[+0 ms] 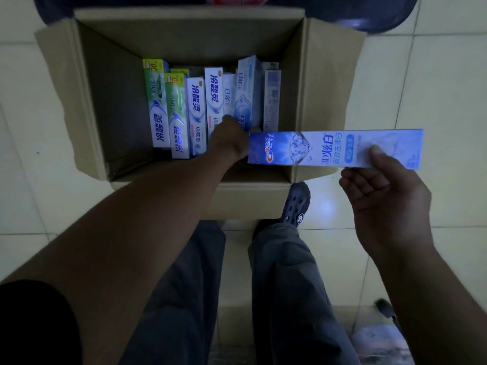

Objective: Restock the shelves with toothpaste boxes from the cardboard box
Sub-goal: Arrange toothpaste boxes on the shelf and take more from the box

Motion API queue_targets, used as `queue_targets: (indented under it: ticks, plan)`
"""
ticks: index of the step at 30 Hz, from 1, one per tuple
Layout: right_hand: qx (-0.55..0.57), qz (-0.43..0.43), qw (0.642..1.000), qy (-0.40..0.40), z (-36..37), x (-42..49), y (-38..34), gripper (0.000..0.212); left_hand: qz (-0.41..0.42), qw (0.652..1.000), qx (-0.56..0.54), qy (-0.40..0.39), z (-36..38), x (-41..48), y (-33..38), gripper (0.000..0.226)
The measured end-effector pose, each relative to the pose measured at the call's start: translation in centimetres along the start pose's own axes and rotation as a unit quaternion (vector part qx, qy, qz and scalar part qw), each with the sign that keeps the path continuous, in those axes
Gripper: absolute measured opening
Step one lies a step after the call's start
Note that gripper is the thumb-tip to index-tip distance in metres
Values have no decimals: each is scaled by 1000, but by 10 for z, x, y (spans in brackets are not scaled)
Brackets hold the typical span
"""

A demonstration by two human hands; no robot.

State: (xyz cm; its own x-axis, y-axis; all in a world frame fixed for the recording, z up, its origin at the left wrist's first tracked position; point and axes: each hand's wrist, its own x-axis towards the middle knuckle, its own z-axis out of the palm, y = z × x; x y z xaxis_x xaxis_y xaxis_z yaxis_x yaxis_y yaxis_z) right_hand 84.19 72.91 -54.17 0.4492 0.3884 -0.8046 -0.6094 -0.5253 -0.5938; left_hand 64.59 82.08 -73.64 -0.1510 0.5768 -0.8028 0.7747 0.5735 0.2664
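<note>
An open cardboard box stands on the tiled floor in front of me. Several toothpaste boxes stand in a row inside it: green ones at the left, white and blue ones in the middle, pale blue ones at the right. My left hand reaches down into the carton, its fingers on the near end of a pale blue box; the grip itself is hidden. My right hand holds a blue toothpaste box flat over the carton's right near corner, thumb on top.
My legs in grey trousers and a dark shoe are just in front of the carton. A dark round object lies beyond the carton at the top right. Pale floor tiles spread to both sides.
</note>
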Motion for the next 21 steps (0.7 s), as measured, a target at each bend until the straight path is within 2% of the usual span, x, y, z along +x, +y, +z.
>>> queue_targets:
  ticks: [2,6,8,10,12,15,18,21]
  plan:
    - [-11,-6,1000,-10,7,-11,-13,25,4,1000,-10,26,-29,-27,-2,56]
    - [-9,-20,999,-30,25,-49,-50,31,70,992,-66,77,-106,-96,-14,37]
    - [-8,-26,999,-35,33,-74,-74,26,110,985,-85,103,-147,-138,-17,24]
    - [3,-36,998,-59,43,-108,-104,22,116,975,-139,131,-193,-189,-14,24]
    - [10,-47,996,-75,56,-146,-137,23,118,957,-217,155,-238,-241,-7,29]
    - [28,-68,992,-103,72,-205,-185,21,173,923,-296,172,-302,-314,8,46]
    - [47,-69,986,-146,86,-267,-235,23,238,881,-363,190,-366,-384,28,54]
    - [72,-80,972,-207,98,-331,-287,21,268,824,-453,209,-428,-453,53,59]
